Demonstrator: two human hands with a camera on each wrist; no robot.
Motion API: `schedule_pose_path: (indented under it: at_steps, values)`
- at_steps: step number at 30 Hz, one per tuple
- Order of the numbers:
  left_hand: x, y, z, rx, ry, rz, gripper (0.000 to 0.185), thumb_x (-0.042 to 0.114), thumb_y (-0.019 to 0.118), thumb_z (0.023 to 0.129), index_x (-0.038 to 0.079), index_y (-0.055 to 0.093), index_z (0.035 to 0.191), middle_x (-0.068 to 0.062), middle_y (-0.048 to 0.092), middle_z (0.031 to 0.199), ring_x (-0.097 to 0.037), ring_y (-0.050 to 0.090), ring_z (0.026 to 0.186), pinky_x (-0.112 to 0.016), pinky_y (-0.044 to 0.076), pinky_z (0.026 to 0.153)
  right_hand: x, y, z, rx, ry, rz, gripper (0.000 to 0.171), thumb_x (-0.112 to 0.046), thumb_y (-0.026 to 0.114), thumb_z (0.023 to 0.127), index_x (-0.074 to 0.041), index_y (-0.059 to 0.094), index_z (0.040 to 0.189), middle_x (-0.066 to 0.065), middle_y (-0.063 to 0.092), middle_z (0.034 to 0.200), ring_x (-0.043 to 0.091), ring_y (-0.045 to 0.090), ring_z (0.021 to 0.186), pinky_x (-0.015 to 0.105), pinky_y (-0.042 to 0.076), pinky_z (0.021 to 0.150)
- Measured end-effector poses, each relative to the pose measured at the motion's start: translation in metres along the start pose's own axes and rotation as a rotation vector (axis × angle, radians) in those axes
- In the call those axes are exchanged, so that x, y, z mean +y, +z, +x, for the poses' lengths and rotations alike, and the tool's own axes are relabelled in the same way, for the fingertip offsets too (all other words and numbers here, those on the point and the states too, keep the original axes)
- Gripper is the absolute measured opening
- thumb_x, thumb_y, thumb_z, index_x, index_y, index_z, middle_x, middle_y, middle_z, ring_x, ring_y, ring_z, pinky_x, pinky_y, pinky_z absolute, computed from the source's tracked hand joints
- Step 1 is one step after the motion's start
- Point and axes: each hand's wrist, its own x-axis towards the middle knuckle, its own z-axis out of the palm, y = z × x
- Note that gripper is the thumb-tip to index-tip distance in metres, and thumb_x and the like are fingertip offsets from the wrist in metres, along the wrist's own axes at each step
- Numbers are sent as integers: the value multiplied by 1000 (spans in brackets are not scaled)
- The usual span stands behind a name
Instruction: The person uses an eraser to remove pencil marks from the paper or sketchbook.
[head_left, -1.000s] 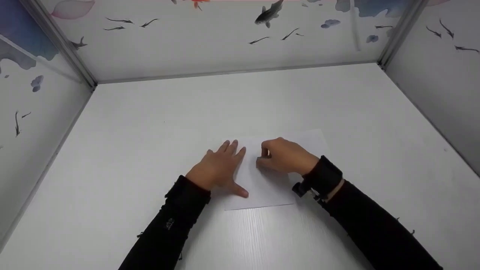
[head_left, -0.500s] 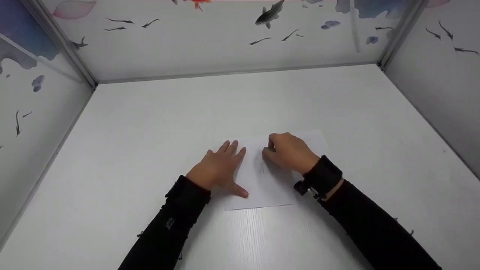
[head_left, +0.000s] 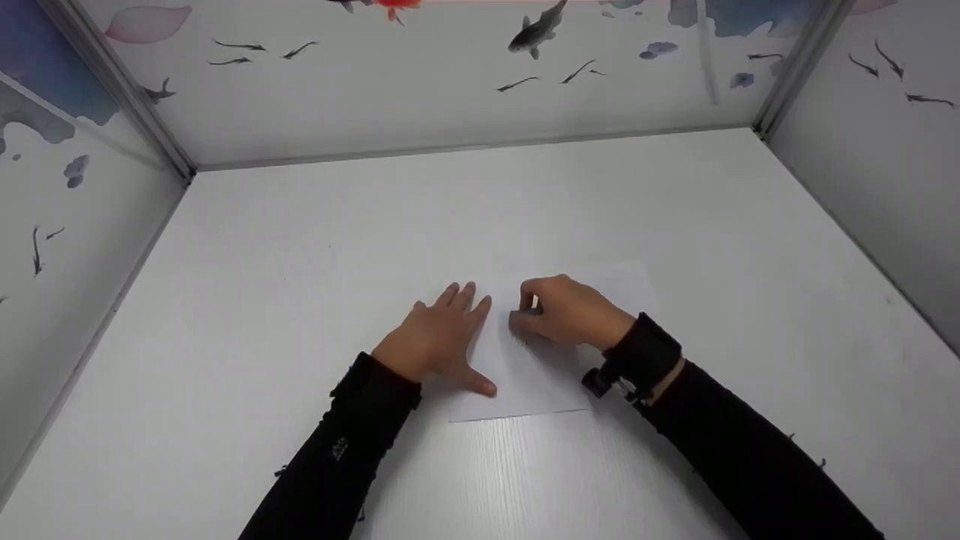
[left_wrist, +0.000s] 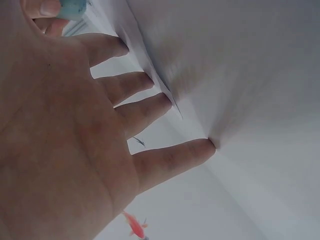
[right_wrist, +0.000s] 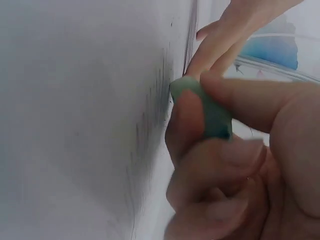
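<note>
A white sheet of paper (head_left: 525, 394) lies on the table under both hands. My left hand (head_left: 441, 337) rests on its left part with fingers spread and thumb stretched toward the near edge. In the left wrist view, fingertips (left_wrist: 165, 100) press at the paper's edge, which lifts slightly; the little finger reaches beyond it. My right hand (head_left: 576, 311) pinches a small green-blue eraser (right_wrist: 215, 115) between thumb and curled fingers, its tip right at the paper. Faint pencil strokes (right_wrist: 146, 107) run in rows beside it. The head view mostly hides the eraser behind the fingers.
The white table (head_left: 300, 225) is enclosed by a back panel (head_left: 420, 97) and side panels printed with fish and flowers. Metal posts (head_left: 161, 127) stand at the back corners. A black wrist camera (head_left: 598, 382) hangs under the right wrist, close over the paper.
My right hand went up and to the right with the eraser, baring some strokes, then came back down to the left. My left hand has stayed in place.
</note>
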Motion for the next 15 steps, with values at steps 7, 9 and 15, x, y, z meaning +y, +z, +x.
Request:
schedule_pose_path:
  at_steps: [7, 9, 15]
  values:
    - [0, 0, 0, -8, -14, 0, 132, 79, 80, 76, 14, 17, 173, -15, 10, 179, -34, 8, 165, -67, 30, 122, 5, -1, 4, 87, -6, -38, 15, -20, 73, 100, -5, 70, 97, 6, 72, 81, 17, 61, 66, 34, 51, 61]
    - [0, 1, 0, -9, -13, -5, 132, 79, 80, 76, 14, 17, 173, -15, 10, 179, -34, 8, 165, -68, 30, 122, 8, -1, 5, 64, -7, -10, 15, -22, 73, 100, -7, 72, 98, 4, 72, 82, 16, 60, 66, 32, 49, 61]
    - [-1, 1, 2, 2, -4, -19, 130, 78, 81, 77, 18, 18, 173, -15, 10, 179, -35, 8, 165, -68, 29, 122, 9, -4, 6, 79, 31, 6, 17, -23, 72, 100, -7, 75, 104, 5, 75, 88, 17, 64, 71, 35, 53, 66]
